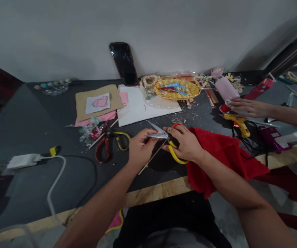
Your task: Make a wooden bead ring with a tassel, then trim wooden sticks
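Note:
In my right hand (pixel 186 143) are scissors (pixel 177 155) with yellow and red-orange handles, their blades parted and pointing left. My left hand (pixel 142 146) is closed at the blades, its fingertips pinched on something too small to make out. A thin wooden stick (pixel 152 157) slants below and between both hands. Under my right forearm lies a red cloth (pixel 215 155), hanging over the table's front edge. A second pair of scissors (pixel 103 148), with red and yellow handles, lies left of my left hand.
A yellow basket (pixel 164 94), white board (pixel 130 115) and leaning phone (pixel 124 63) stand behind. At right, another person's hand (pixel 250 107) touches a red spool (pixel 225 107) near a yellow glue gun (pixel 238 124). A white charger (pixel 24 161) and cable lie left.

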A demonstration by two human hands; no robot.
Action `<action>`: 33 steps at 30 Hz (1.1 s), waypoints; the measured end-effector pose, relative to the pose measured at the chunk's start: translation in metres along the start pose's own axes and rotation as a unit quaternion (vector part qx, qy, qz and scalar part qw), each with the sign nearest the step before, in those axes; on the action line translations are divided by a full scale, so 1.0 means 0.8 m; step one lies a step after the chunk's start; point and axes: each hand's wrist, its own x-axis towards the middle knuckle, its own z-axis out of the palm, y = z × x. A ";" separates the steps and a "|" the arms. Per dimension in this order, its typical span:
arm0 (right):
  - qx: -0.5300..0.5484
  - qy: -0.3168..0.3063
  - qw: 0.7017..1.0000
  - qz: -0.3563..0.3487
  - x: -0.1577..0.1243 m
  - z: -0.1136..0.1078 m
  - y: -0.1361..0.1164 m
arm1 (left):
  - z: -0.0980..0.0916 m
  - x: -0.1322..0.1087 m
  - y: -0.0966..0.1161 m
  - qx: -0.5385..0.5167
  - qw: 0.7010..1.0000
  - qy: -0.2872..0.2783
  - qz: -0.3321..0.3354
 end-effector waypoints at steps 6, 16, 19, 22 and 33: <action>0.011 0.005 1.000 -0.017 -0.001 0.003 0.002 | -0.004 0.000 0.000 -0.007 1.000 -0.026 0.001; -0.014 0.000 1.000 -0.005 -0.004 0.003 -0.007 | -0.003 0.000 -0.001 -0.058 0.998 -0.034 -0.011; -0.016 0.005 1.000 -0.002 -0.004 0.003 -0.007 | -0.004 0.000 -0.001 -0.056 0.998 -0.037 -0.014; -0.010 0.011 1.000 -0.009 -0.003 0.004 -0.004 | -0.006 0.000 0.002 -0.030 0.998 -0.051 -0.016; 0.026 0.009 0.999 -0.024 -0.004 0.005 -0.003 | -0.008 0.002 0.001 -0.042 0.995 -0.085 -0.026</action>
